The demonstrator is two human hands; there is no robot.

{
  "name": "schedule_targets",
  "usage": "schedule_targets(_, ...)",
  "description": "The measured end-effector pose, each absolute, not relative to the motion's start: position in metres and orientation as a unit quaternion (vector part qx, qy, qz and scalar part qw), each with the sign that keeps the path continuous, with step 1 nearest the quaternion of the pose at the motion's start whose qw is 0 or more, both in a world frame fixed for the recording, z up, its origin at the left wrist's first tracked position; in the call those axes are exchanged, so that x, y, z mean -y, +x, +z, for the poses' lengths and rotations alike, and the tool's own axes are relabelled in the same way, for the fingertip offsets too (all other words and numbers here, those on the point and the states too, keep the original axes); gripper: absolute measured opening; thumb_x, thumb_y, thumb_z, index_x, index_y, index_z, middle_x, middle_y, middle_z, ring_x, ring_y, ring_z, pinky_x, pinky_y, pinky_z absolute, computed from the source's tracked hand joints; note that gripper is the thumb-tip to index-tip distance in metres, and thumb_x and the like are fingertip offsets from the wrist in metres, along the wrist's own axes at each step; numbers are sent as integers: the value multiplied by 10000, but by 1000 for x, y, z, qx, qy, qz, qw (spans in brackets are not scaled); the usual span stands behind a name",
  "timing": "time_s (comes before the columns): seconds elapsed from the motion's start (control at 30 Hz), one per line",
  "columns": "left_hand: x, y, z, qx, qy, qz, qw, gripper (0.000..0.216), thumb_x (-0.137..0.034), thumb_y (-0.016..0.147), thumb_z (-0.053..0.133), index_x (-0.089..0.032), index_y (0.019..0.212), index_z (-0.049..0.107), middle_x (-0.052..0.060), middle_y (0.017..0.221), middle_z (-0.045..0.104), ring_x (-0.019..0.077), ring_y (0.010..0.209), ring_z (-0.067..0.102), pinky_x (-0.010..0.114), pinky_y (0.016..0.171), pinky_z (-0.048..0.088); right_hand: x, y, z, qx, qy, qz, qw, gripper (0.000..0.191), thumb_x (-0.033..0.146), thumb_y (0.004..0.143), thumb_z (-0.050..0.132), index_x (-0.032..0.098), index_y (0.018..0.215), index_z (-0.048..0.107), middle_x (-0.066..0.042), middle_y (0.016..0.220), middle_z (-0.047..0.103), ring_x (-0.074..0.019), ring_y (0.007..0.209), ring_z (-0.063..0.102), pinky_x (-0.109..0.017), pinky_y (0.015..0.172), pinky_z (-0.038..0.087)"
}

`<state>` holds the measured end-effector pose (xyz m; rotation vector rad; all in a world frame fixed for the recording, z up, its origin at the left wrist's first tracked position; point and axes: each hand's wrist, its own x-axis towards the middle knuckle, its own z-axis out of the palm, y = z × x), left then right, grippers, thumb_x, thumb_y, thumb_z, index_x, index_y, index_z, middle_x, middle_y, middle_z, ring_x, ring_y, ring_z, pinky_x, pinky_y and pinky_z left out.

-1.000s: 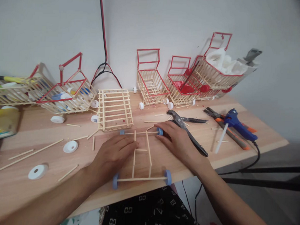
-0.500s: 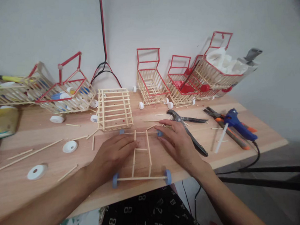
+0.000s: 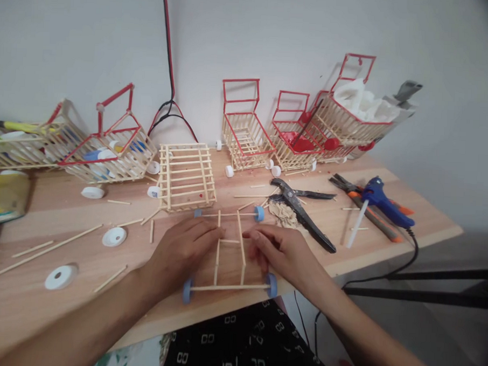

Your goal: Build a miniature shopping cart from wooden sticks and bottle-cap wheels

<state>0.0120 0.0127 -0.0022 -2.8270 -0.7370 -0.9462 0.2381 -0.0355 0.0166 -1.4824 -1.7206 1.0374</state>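
Observation:
A frame of thin wooden sticks [image 3: 244, 257] with blue wheels at its corners lies on the table in front of me. My left hand [image 3: 188, 244] rests at its left side, fingers together and fingertips closed on the left long stick. On the other side, my right hand [image 3: 279, 248] has curled fingers, with thumb and index tip pinched at the right long stick near the short crosspiece [image 3: 230, 241]. The far right blue wheel [image 3: 259, 213] is uncovered, just beyond my right hand. Parts of the left stick are hidden under my fingers.
Pliers-like black cutters [image 3: 305, 215] lie right of the frame by crumpled tan material [image 3: 283, 213]. Farther right are orange-handled pliers [image 3: 372, 210] and a blue glue gun [image 3: 388, 203]. A stick basket [image 3: 187, 175] and several small stick carts [image 3: 248, 142] line the wall. White discs [image 3: 61, 277] lie left.
My right hand has moved back toward me from the far right wheel to the right long stick, its fingers now curled in. The crumpled tan material has come into sight. My left hand stays.

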Motion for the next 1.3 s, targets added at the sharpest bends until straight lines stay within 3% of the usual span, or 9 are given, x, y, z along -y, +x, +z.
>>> schedule_targets(0.13,-12,11,-1,240,-920,-309,41,230,-68,910,459,-127,988,667,83,928,723,208,844,660,356,750,564,26,232,14,581,-553,526,282,361,398,930,449,179,660,545,28,543,577,-68,368,497,-193,379,374)
schedule_targets(0.27,-12,10,0,239,-919,-310,48,242,-76,916,447,-136,982,672,79,915,726,203,829,661,349,740,560,17,228,13,557,-551,563,263,310,376,921,450,175,722,576,50,503,539,-64,323,451,-184,334,331)
schedule_targets(0.57,-12,8,0,231,-921,-309,48,218,-121,920,476,-123,1010,675,98,929,723,219,836,655,368,724,552,14,220,14,562,-580,543,228,386,265,916,448,179,542,488,46,427,496,-48,311,410,-167,329,297)
schedule_targets(0.9,-9,5,3,232,-926,-291,54,256,-92,912,461,-111,1085,650,111,974,709,219,882,624,363,774,522,14,219,21,536,-573,577,226,333,215,898,475,177,567,469,57,452,534,-42,317,435,-153,335,306)
schedule_targets(1.0,-9,3,10,263,-923,-270,84,280,-106,907,483,-99,1149,624,135,1068,683,253,956,579,408,827,496,13,219,21,536,-571,582,220,315,196,891,471,172,577,476,50,459,543,-41,314,433,-152,329,299)
schedule_targets(1.17,-10,1,16,318,-908,-233,139,242,-148,906,508,-146,1101,651,123,1055,671,285,945,532,432,780,472,12,219,22,541,-562,587,218,277,186,876,488,168,601,499,49,469,556,-39,308,425,-153,322,293)
schedule_targets(1.3,-10,2,15,320,-899,-243,177,243,-128,902,505,-154,1095,650,133,1114,659,307,1048,514,451,815,458,11,219,22,540,-557,595,211,277,183,882,475,169,607,497,51,463,550,-37,310,426,-149,325,301)
